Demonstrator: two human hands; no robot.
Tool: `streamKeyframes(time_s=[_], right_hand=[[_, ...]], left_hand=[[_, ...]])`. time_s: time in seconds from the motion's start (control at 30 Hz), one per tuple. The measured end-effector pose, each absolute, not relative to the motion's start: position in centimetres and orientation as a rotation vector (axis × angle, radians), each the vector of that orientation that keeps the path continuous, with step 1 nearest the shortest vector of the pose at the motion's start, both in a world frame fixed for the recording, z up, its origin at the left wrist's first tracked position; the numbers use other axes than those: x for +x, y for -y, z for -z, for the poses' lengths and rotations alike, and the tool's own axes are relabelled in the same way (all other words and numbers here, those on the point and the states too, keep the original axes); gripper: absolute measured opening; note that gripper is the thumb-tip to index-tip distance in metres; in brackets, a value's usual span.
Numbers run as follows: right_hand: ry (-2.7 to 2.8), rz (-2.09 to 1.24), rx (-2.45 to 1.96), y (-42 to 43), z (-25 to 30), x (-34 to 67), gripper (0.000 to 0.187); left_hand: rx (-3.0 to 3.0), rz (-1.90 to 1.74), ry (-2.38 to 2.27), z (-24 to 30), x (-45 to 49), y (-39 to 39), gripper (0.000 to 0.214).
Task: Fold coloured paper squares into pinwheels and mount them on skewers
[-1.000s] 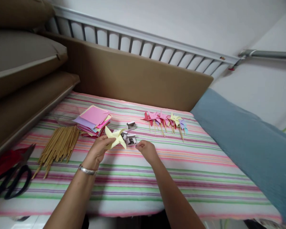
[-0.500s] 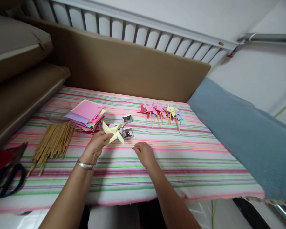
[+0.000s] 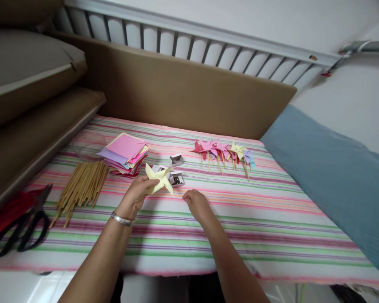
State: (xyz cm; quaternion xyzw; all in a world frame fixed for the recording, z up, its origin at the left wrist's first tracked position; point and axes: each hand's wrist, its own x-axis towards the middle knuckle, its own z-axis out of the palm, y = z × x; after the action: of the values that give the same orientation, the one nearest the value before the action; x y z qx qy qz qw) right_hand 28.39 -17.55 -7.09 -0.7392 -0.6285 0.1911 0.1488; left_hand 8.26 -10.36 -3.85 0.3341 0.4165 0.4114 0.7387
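Note:
My left hand pinches a folded pale yellow paper pinwheel and holds it just above the striped cloth. My right hand is a little to the right of it, fingers curled together in a pinch, and what they hold is too small to make out. Small open white boxes of pins lie just behind the pinwheel. A stack of coloured paper squares and a bundle of wooden sticks lie to the left.
Several finished pinwheels on sticks lie in a row at the back right. Black-handled scissors rest at the left edge by red paper. A brown padded board stands behind, a blue cloth to the right.
My right hand has drawn back from the pin boxes toward me, still pinched. My left hand keeps holding the yellow pinwheel. The camera has shifted slightly.

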Motion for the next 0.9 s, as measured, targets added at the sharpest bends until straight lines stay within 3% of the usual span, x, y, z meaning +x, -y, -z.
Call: streamKeyframes(time_s=[0.9], right_hand=[[1.679,-0.515,-2.106,17.6,7.1,29.7,0.023]], left_hand=[[0.693,-0.986,-0.888,4.8,7.9,9.8,0.028]])
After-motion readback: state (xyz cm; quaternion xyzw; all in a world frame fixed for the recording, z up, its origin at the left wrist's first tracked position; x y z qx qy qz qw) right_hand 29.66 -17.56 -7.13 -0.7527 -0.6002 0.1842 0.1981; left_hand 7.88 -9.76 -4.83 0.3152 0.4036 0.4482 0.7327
